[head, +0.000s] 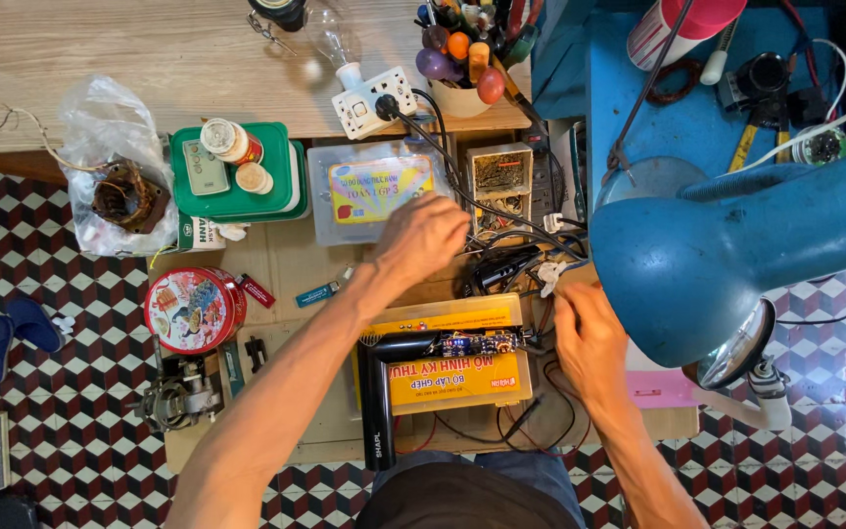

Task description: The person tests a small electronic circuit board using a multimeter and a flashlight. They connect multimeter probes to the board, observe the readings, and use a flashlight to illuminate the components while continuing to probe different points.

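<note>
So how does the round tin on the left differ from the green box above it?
The round tin is circular with a red rim and a pictured lid; the green box is rectangular and plain green. The tin's lid is bare, while the box carries a small jar and a remote-like device. Both lie closed on the cardboard, away from both hands.

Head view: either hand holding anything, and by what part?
Cannot be told for sure. Left hand reaches into the black wires, fingers hidden. Right hand pinches something small and white at the wire ends.
</note>
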